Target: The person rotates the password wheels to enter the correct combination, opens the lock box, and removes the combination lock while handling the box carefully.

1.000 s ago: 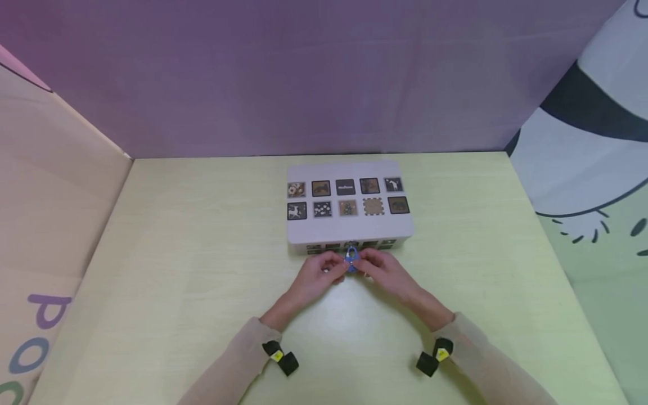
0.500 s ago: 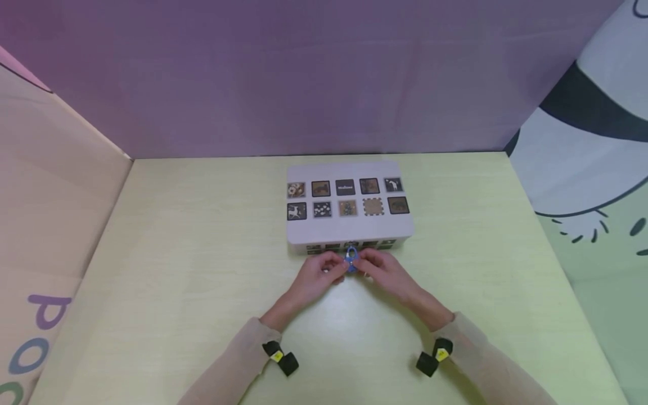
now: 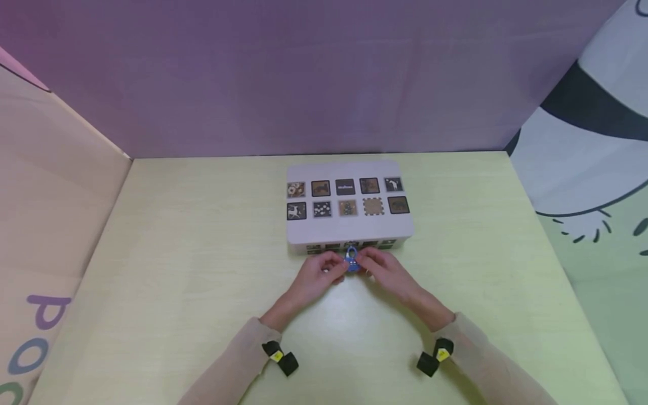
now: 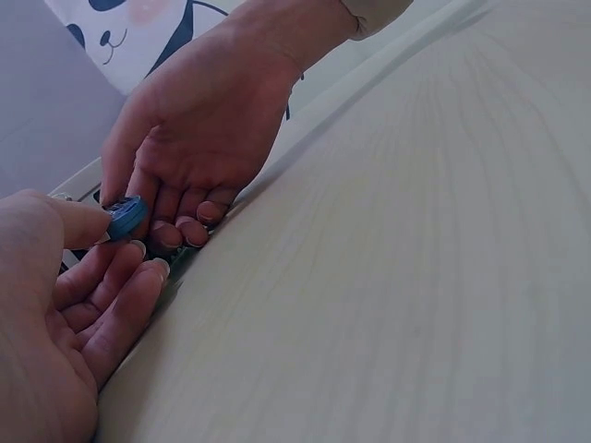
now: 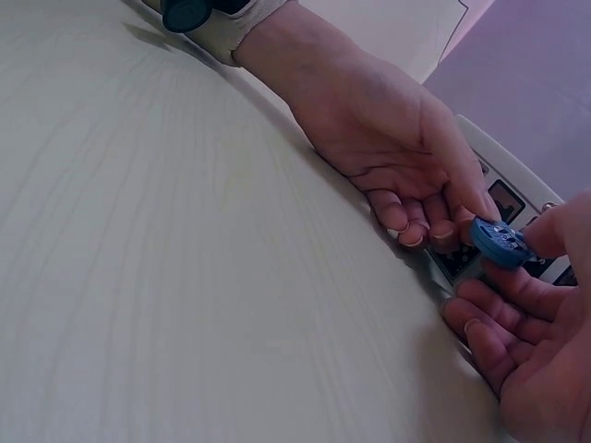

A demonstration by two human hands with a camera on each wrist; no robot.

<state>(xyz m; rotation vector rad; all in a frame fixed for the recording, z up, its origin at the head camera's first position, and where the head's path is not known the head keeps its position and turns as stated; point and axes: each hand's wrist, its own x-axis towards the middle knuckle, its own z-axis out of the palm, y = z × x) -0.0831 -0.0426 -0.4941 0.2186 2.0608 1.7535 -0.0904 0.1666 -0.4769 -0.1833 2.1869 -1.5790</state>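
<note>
A small blue padlock [image 3: 351, 261] hangs at the front of a white box [image 3: 349, 228], its shackle up at the latch. White marks show on its round face in the right wrist view. My left hand [image 3: 319, 275] pinches the padlock's left side between thumb and forefinger. From the other side, my right hand [image 3: 387, 274] pinches it with thumb and fingertip. The other fingers of both hands curl loosely below the blue padlock [image 5: 500, 242], close over the table. Fingertips hide parts of the padlock's edges.
The box lid is down and printed with several small square pictures. A pale wooden table [image 3: 202, 236] lies under everything. A purple wall panel [image 3: 314, 79] rises behind it, with printed panels at both sides. Black wrist devices [image 3: 280, 358] sit on the sleeves.
My right thumb and fingers have shifted slightly up and right on the padlock, baring more of its face. The left hand and the box have stayed put.
</note>
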